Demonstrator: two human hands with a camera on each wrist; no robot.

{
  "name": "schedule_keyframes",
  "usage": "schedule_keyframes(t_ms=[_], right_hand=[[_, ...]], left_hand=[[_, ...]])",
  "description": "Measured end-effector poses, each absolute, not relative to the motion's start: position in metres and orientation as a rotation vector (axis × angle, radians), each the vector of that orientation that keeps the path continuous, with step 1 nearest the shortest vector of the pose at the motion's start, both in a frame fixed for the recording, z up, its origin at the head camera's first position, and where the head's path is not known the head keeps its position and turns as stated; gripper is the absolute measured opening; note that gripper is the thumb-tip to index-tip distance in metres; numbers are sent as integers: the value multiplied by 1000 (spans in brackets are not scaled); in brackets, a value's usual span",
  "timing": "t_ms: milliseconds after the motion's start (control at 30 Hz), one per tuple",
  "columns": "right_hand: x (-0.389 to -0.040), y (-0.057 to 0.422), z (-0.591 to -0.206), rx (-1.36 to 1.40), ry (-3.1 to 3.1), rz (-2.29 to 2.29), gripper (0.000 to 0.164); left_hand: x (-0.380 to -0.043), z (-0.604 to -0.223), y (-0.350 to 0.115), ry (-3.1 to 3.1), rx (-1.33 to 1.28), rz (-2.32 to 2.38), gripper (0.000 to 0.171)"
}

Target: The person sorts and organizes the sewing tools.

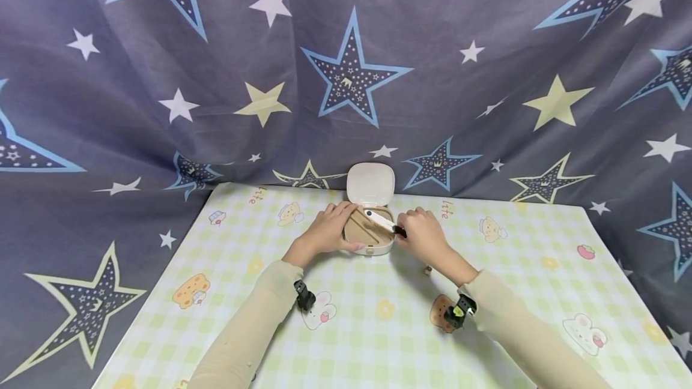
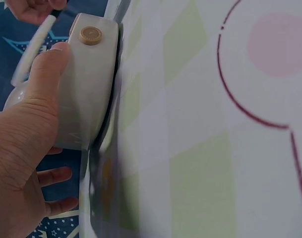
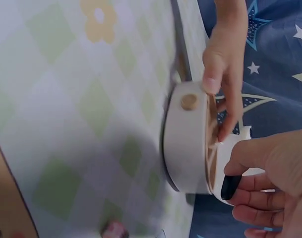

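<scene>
A white box with rounded corners stands near the table's back edge, its lid raised. Its tan inside shows a diagonal divider, and a round gold button sits on the front wall. My left hand grips the box's left side, thumb on the front and fingers on the rim toward the back. Over the box's right part, my right hand pinches the black end of a slim white tool that slants toward the lid. A dark dot marks its far end.
A checked cloth with cartoon prints covers the table. Behind it hangs a dark curtain with stars. A small brownish object lies below my right wrist. Black cameras are strapped on both wrists.
</scene>
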State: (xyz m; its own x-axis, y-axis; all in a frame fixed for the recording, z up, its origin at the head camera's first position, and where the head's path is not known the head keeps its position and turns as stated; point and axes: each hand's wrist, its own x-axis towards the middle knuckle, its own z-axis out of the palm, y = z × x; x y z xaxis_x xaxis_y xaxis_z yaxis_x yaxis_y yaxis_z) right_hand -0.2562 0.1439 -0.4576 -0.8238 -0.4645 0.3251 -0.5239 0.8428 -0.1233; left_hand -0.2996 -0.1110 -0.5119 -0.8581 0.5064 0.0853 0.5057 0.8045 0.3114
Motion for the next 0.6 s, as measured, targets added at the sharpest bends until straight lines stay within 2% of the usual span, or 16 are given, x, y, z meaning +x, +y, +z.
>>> schedule_keyframes(t_ms=[333,600], right_hand=[[-254,126,-465,685,-2728,315,42],[-252,117,-479,662,-2666,272,30]], left_hand=[[-299,-510,-111,2994,854,518,107],[-298,-510,-111,3005,856,519,106]])
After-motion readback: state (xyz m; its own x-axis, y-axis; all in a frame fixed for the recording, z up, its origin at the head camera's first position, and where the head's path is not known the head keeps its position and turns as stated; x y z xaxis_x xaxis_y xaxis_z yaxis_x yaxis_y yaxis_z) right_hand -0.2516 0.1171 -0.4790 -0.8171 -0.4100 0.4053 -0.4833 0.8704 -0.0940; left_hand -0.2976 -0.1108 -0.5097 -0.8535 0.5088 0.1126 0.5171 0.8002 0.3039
